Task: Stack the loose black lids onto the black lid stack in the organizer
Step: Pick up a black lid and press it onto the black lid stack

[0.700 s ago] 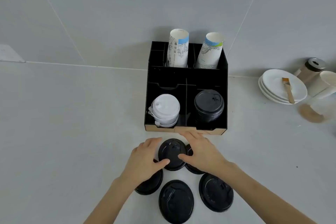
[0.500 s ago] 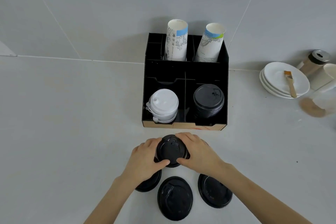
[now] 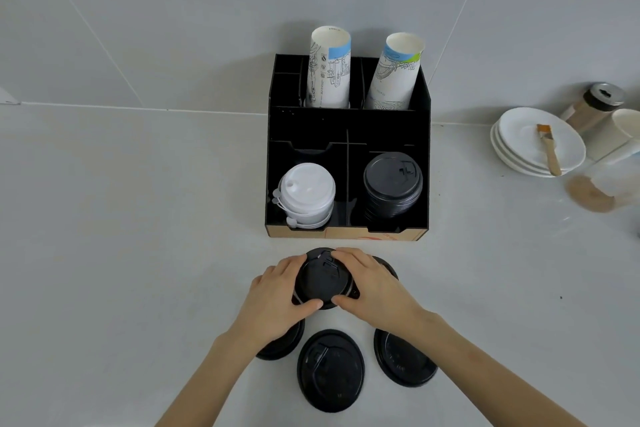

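Both hands hold one black lid (image 3: 323,279) just above the table (image 3: 121,253), near the front of the organizer (image 3: 348,128): the left hand (image 3: 277,295) grips its left edge and the right hand (image 3: 372,288) grips its right edge. The black lid stack (image 3: 393,184) sits in the front right box, beside the white lids (image 3: 306,192). No loose lid looks added yet. Four more loose lids (image 3: 330,369) lie on the table near the hands, two partly hidden. The paper cups (image 3: 329,69) at the back have drawings and tiny print, too small to read.
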The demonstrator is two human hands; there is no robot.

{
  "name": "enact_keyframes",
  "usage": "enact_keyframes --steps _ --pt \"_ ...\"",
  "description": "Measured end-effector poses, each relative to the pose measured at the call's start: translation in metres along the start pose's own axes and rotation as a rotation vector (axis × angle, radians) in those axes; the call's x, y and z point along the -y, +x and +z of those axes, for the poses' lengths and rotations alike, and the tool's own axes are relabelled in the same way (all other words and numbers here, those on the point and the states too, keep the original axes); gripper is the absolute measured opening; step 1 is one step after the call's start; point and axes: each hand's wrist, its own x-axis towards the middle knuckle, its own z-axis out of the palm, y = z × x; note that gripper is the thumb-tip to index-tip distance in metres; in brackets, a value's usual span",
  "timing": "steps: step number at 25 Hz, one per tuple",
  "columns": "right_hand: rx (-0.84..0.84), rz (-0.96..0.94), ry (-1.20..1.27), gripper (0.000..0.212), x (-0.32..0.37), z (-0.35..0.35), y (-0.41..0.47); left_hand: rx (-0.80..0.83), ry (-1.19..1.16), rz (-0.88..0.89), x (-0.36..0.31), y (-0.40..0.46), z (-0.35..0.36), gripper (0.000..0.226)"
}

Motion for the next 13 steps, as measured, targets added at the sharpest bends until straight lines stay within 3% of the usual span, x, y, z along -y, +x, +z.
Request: enact_keyframes --steps 13 --pt "-0.315 -0.05 0.108 0.062 -0.001 -0.045 -0.019 -0.182 -0.077 0.209 -0.047 0.013 -0.029 0.072"
